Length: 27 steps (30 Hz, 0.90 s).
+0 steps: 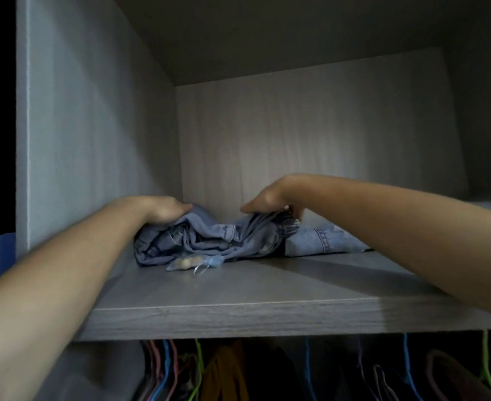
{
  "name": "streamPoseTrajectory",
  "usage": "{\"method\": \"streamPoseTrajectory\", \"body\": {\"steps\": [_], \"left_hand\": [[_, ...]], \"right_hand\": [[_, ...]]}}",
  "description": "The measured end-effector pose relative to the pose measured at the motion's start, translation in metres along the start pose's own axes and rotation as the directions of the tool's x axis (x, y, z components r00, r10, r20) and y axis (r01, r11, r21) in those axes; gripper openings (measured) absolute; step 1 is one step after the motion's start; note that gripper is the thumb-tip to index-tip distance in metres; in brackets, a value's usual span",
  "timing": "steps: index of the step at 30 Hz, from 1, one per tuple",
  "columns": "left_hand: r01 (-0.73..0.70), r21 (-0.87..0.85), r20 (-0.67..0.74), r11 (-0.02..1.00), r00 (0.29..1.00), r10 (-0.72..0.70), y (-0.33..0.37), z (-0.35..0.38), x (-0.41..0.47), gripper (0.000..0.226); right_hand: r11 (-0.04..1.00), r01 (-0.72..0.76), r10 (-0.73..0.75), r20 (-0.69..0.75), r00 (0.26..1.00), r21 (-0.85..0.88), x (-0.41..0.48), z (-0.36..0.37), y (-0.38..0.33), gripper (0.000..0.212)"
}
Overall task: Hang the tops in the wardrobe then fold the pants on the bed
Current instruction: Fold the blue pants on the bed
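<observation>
Wardrobe [93, 125]: tops [224, 369] are seen hung below the shelf [238, 287], hanging judged done | pants [209, 238]: crumpled on shelf, folding on bed left | right hand [267, 202]: cloth is gripped by curled fingers [295, 212] | left hand [167, 211]: laid on pants, fingers hidden, grip cannot be told

We're seeing pants [206, 238] lying on the wardrobe shelf [238, 314], folded jeans [325, 238] sitting just right of them, a pouch [189, 263] lying in front, hangers [198, 369] hanging below the shelf
</observation>
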<state>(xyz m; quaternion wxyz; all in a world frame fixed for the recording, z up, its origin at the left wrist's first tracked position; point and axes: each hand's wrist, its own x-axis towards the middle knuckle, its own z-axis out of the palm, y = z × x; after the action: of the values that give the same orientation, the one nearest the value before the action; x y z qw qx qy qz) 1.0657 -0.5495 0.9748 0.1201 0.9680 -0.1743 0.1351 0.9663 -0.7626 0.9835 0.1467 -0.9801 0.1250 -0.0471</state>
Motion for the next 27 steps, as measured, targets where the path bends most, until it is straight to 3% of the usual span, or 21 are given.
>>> {"method": "streamPoseTrajectory", "body": {"steps": [2, 4, 11, 13, 15, 18, 21, 24, 27], "left_hand": [[0.027, 0.022, 0.028, 0.999, 0.999, -0.028, 0.001, 0.005, 0.001, 0.056], [0.029, 0.034, 0.06, 0.999, 0.998, -0.031, 0.002, 0.013, 0.003, 0.054], [-0.054, 0.17, 0.141, 0.984, 0.99, 0.03, 0.005, 0.018, -0.009, 0.044], [-0.11, 0.203, 0.059, 0.973, 0.993, 0.1, 0.0, 0.015, -0.009, 0.041], [-0.145, 0.25, -0.154, 0.957, 0.97, 0.187, -0.002, 0.006, -0.008, 0.041], [-0.112, 0.291, -0.461, 0.95, 0.854, 0.242, 0.011, -0.013, -0.021, 0.045], [-0.168, 0.258, -0.646, 0.951, 0.703, 0.299, 0.039, -0.02, -0.054, 0.051], [-0.252, 0.369, -0.738, 0.895, 0.506, 0.447, 0.073, -0.013, -0.088, 0.057], [-0.325, 0.422, -0.753, 0.846, 0.394, 0.527, 0.106, -0.004, -0.112, 0.059]], "right_hand": [[0.976, 0.032, -0.041, -0.036, 0.999, -0.215, 0.008, 0.009, 0.001, 0.063], [0.949, 0.075, -0.067, 0.036, 0.997, -0.305, 0.027, 0.023, 0.01, 0.062], [0.951, 0.122, -0.1, 0.09, 0.991, -0.284, 0.021, 0.021, 0.026, 0.079], [0.952, 0.135, -0.13, 0.037, 0.991, -0.275, 0.007, 0.007, 0.026, 0.079], [0.957, 0.142, -0.177, -0.123, 0.977, -0.253, -0.011, -0.013, 0.033, 0.08], [0.954, 0.098, -0.217, -0.426, 0.879, -0.284, -0.044, -0.038, 0.054, 0.078], [0.888, -0.032, -0.268, -0.572, 0.775, -0.459, -0.082, -0.041, 0.083, 0.072], [0.803, -0.139, -0.369, -0.668, 0.647, -0.579, -0.128, -0.026, 0.121, 0.065], [0.795, -0.226, -0.359, -0.737, 0.572, -0.562, -0.172, -0.017, 0.155, 0.062]]}}
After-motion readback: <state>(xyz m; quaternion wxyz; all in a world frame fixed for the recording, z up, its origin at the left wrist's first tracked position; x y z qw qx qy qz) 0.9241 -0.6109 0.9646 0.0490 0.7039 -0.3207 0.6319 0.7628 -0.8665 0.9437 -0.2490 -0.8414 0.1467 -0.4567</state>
